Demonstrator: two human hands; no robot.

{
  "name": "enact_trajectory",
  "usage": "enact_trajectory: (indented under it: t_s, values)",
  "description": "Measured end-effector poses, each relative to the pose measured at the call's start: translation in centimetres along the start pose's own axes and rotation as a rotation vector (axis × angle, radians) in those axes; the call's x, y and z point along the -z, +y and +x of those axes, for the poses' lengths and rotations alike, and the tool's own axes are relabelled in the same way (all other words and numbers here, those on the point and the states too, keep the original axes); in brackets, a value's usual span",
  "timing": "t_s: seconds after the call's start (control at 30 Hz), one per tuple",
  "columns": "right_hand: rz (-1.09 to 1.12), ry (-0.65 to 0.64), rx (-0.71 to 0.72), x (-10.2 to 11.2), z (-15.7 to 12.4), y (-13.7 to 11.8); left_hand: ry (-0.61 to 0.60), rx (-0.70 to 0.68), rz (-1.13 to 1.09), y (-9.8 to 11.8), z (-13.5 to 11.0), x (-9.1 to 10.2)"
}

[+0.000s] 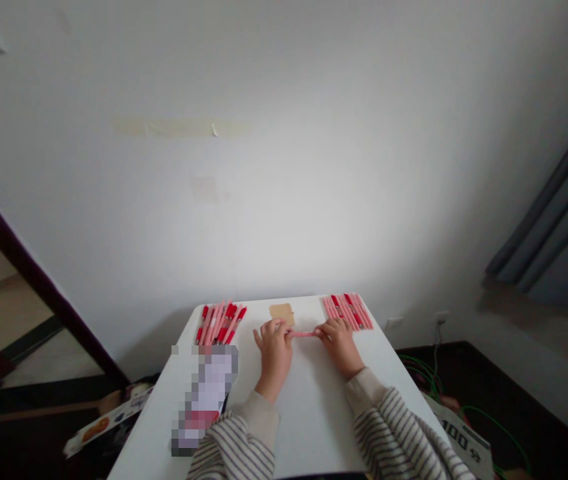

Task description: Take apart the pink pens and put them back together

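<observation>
Both our hands are holding one pen [305,334]: the left hand [275,339] is pinching its left end and the right hand [335,337] is gripping its right end, over the far part of the tabletop [314,413], just nearer us than a tan piece [280,311]. We are judging this pen's handling to be unfinished, since neither hand is letting go. The right pens [348,312] are lying side by side in a fairly neat row at the far right corner, near the right hand; the left pens [220,323] are lying more loosely at the far left. Several are waiting in each group, yet we are not managing to tell which are done and which are left. A blurred item [209,393] is lying nearer us, on the left.
</observation>
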State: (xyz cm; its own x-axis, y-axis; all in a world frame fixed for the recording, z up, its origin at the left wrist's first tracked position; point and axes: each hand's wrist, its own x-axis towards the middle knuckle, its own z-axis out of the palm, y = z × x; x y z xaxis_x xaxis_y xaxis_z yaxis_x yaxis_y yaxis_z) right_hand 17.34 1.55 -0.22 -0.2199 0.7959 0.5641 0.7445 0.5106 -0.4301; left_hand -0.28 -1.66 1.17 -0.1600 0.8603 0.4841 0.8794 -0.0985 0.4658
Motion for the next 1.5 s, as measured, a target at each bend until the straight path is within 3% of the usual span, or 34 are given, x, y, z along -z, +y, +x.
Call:
enact_trajectory:
  t_s: [0.77,1.17,1.5]
  values:
    - [0.049,0.026,0.013,0.1,-0.1,0.1,0.018,0.031,-0.001,0.1,0.1,0.1]
    - [0.045,0.068,0.006,0.0,0.0,0.2,-0.028,0.000,-0.014,0.5,0.0,0.5]
    - [0.027,0.026,-0.006,0.3,-0.1,-0.2,-0.014,-0.026,-0.037,0.8,0.0,0.9]
